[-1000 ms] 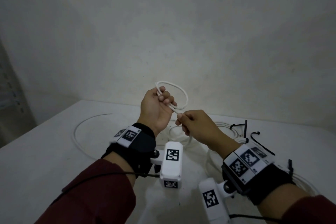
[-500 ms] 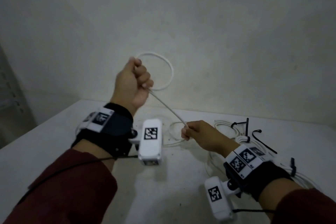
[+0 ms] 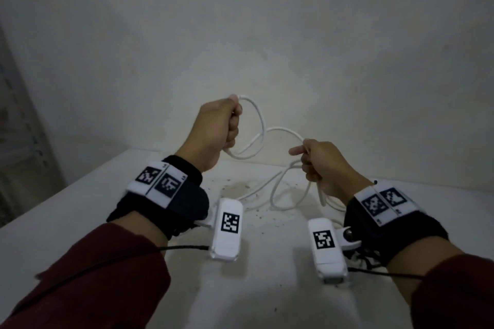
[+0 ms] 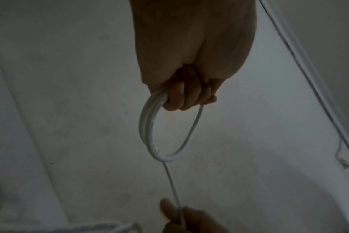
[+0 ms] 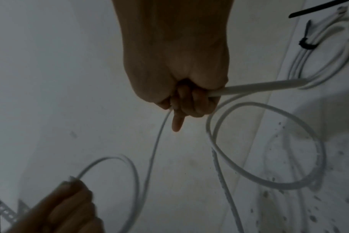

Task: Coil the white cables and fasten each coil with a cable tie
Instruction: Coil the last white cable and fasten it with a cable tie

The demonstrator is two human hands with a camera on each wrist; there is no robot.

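Coiling underway: my left hand (image 3: 213, 128) grips two loops of thin white cable (image 3: 270, 131); right hand (image 3: 323, 165) clasps its slack; tie pending.

A dim, bare grey wall (image 3: 267, 35) rises behind a speckled white table (image 3: 80, 208).
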